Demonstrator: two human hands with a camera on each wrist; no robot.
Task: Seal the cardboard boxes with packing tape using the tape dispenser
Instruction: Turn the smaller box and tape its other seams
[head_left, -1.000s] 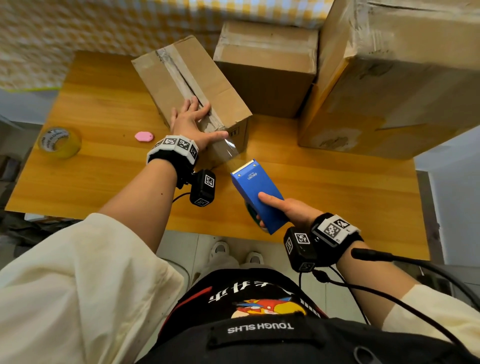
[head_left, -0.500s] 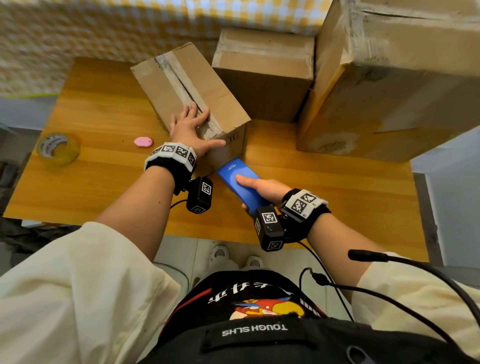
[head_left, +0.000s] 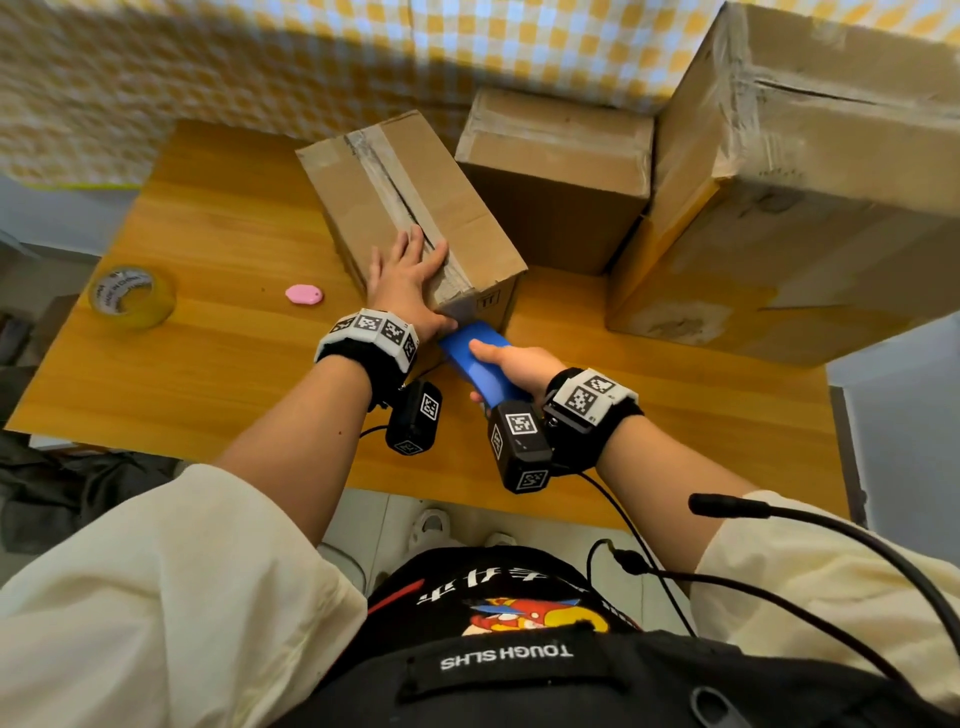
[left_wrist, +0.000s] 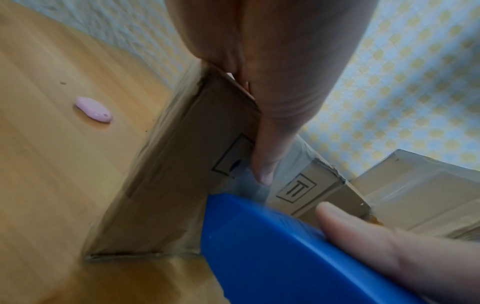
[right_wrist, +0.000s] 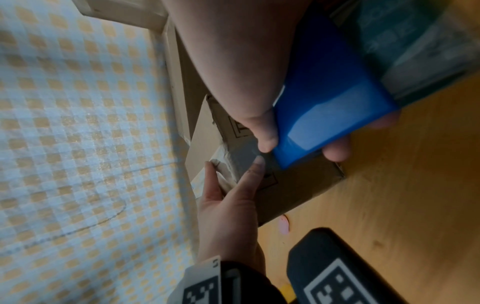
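Note:
A small cardboard box (head_left: 415, 208) lies on the wooden table (head_left: 208, 374), with clear tape along its top seam and down its near end. My left hand (head_left: 410, 283) lies flat on the box's near top, its thumb (left_wrist: 262, 162) pressing the tape on the end face. My right hand (head_left: 511, 364) grips the blue tape dispenser (head_left: 480, 364), forefinger laid along its top. The dispenser's front edge (left_wrist: 233, 199) meets the box's near end face just below the left thumb. In the right wrist view the blue dispenser (right_wrist: 330, 98) sits against the taped face of the small box (right_wrist: 293, 191).
A medium box (head_left: 556, 176) and a large box (head_left: 789, 197) stand behind and right of the small one. A yellow tape roll (head_left: 132, 297) and a pink oval object (head_left: 304, 294) lie on the left of the table. A checked cloth hangs behind.
My right hand has carried the blue dispenser forward and left, from above the table's near edge up to the box's near end. The left hand has stayed on the box.

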